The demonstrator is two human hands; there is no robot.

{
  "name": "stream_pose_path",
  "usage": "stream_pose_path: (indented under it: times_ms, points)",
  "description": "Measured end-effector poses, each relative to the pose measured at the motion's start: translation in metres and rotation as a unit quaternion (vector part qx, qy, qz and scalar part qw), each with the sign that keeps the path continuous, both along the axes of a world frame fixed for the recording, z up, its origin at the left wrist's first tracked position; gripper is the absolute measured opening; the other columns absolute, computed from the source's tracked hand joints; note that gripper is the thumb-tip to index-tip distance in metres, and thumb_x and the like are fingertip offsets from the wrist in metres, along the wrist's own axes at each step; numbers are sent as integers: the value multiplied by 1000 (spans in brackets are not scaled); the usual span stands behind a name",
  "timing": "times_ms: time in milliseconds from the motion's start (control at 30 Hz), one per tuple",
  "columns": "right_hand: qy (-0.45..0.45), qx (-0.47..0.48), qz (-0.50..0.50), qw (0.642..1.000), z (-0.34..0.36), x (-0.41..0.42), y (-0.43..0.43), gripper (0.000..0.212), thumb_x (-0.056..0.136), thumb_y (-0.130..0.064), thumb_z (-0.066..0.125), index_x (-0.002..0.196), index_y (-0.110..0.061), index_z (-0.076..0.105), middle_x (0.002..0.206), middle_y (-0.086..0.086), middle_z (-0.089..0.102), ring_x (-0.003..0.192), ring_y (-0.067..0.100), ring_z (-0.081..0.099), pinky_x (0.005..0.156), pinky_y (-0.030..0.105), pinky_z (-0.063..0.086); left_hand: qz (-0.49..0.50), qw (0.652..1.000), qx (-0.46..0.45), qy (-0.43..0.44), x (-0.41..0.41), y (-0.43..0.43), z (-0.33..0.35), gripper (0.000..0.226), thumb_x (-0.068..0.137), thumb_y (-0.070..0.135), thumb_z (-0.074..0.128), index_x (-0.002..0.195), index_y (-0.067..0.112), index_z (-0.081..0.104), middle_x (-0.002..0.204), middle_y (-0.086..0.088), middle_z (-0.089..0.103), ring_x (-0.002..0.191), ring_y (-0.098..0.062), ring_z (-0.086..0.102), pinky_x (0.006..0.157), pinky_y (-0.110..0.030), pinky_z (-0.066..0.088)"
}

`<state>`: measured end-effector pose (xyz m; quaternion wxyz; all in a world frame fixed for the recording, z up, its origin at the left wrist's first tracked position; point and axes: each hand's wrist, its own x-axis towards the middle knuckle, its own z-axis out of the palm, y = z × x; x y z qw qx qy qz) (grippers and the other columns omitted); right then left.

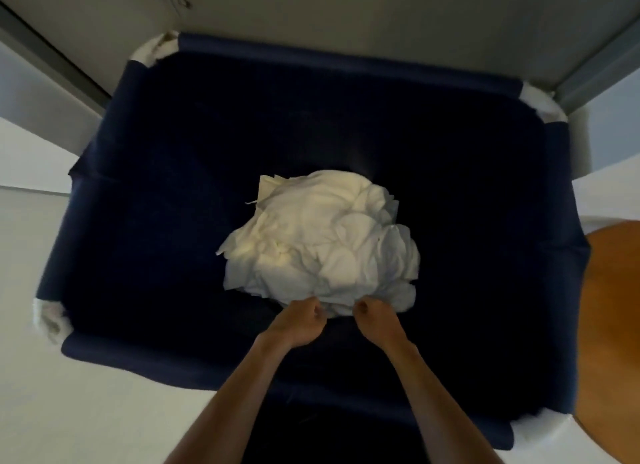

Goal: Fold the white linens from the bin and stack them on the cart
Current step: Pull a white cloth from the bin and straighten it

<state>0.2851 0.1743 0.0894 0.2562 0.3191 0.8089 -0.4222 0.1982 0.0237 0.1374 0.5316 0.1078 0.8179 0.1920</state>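
One large rectangular bin (346, 54) fills most of the view, seen from directly above. It is lined with a dark navy cloth liner (156, 203), which is folded over the rim on all four sides and lies in soft creases along the left wall. Pale, frayed-looking corners (156, 49) of the frame show where the liner leaves gaps. The bin holds one loose heap of white linens (322, 235), sitting on the bottom slightly right of centre and nearer the front wall than the back. The heap is crumpled and rounded, matte, with many overlapping layers; flat squared edges stick out at its upper left and along its left side. The count of pieces cannot be told. Both bare forearms reach down into the bin from the near edge. The left hand (297, 326) and the right hand (377, 319) lie close together, apart from each other, at the near edge of the heap. Each has its fingers curled tight and pinches a fold of linen there. A smooth orange-brown surface (613, 325) with a curved edge lies just beside the bin on the right. A grey panel (346, 9) stands behind the bin, and a pale floor (69, 394) shows to the left.
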Motion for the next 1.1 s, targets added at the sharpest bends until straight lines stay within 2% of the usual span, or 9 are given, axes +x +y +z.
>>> stream_pose_path:
  times_ms: [200,333,500,633,700,767,900,1000,1100]
  points:
    - [-76,-39,14,996,-58,-58,20,32,100,-21,43,68,-16,46,74,-5,51,68,9,50,52,19,34,-16,999,-24,-18,-50,33,-55,28,100,23,40,112,5,57,103,-5,59,91,-15,53,74,-26,41]
    - [-107,-44,32,993,-101,-95,39,31,100,-26,43,120,-8,58,118,10,61,105,23,57,73,23,40,-3,999,-28,-20,-74,59,-105,29,99,26,40,114,7,56,113,-11,62,99,-24,59,81,-32,45]
    - [-100,-23,68,992,-169,-134,60,43,99,-24,44,141,-15,45,145,14,43,130,28,42,105,30,36,-44,998,-39,-36,-88,62,-163,31,100,26,40,120,6,53,118,-13,60,102,-27,58,79,-31,44]
    - [-140,-5,162,977,-221,-159,62,51,100,-25,41,149,-29,31,160,11,5,144,31,14,115,38,20,-74,995,-63,-27,-91,48,-201,30,100,25,40,118,6,53,115,-13,61,102,-27,58,81,-33,45]
    - [-134,18,176,975,-238,-168,60,55,99,-27,43,151,-26,25,161,8,2,144,31,12,115,41,21,-87,994,-69,-23,-88,37,-212,28,100,25,40,115,5,53,114,-12,61,101,-26,58,80,-32,46]
    - [-105,38,143,983,-246,-172,52,54,98,-25,44,149,-15,29,157,11,21,140,32,24,112,41,28,-91,993,-66,-24,-84,26,-217,27,100,24,40,112,4,54,112,-13,62,99,-26,59,80,-35,48]
    - [-32,32,-17,999,-230,-164,30,26,92,-17,56,113,-1,57,117,17,62,111,31,56,92,36,46,-101,993,-58,-28,-82,17,-207,25,100,22,41,109,2,54,109,-14,63,97,-27,59,74,-33,44]
    - [-43,-17,-117,992,-200,-146,15,15,88,-8,57,100,-8,49,99,9,59,100,31,59,76,26,43,-108,993,-46,-30,-86,14,-185,26,101,23,39,110,4,53,110,-13,62,96,-26,59,74,-32,45]
    - [-24,-48,-242,969,-162,-127,1,34,89,-5,57,119,-7,42,111,8,55,102,26,57,79,24,42,-110,993,-36,-22,-93,14,-155,28,101,24,38,114,5,53,114,-13,61,100,-27,59,85,-38,51]
